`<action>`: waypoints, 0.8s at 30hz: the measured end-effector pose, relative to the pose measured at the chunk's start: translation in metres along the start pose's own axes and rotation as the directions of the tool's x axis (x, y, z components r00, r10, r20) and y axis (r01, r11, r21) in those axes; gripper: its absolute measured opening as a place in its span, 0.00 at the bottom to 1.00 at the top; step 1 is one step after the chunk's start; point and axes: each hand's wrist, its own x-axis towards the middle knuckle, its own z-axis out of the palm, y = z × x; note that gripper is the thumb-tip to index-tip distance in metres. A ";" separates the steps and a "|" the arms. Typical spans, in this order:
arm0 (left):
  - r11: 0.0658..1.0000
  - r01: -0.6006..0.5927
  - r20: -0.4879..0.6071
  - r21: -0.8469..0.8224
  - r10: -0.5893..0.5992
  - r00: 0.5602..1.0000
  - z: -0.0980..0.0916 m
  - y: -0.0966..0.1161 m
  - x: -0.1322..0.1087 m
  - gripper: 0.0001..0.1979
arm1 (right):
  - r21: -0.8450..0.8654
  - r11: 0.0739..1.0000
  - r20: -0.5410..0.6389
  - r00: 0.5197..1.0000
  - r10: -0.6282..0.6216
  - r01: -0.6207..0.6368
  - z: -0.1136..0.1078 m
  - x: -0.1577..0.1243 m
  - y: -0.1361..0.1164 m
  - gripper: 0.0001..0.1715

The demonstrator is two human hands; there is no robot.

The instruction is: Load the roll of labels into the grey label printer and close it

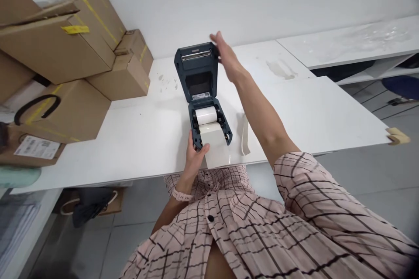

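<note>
A printer (202, 103) sits on the white table (140, 139), lid (198, 67) up, roll (207, 115) inside, paper (216, 144) running out toward the near edge. The left hand (194, 157) is at its near left corner, thumb at the paper; the right hand (228, 57), fingers extended, is by the lid's right edge. Boxes (62, 45) stand left.

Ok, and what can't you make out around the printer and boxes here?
All in the head view:
- Left grip: some fingers hidden by the printer.
- Sticker inside the lid: print too small to read.
- Box label: print too small and blurred.
- Leftmost boxes: cut off by the picture's left edge.
</note>
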 end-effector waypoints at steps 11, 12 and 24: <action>0.998 -0.032 -0.174 -0.045 0.024 0.984 -0.017 -0.006 0.002 0.43 | -0.132 0.990 -0.240 0.967 -0.083 0.052 0.055 -0.181 -0.027 0.27; 0.997 -0.057 -0.224 -0.045 0.045 0.973 -0.018 -0.005 0.004 0.42 | -0.152 0.988 -0.229 0.973 -0.037 0.002 0.062 -0.198 -0.020 0.24; 0.992 -0.056 -0.028 -0.113 0.053 0.998 0.006 0.008 0.008 0.41 | 0.399 0.751 0.004 0.820 0.572 -0.526 0.086 -0.243 0.033 0.66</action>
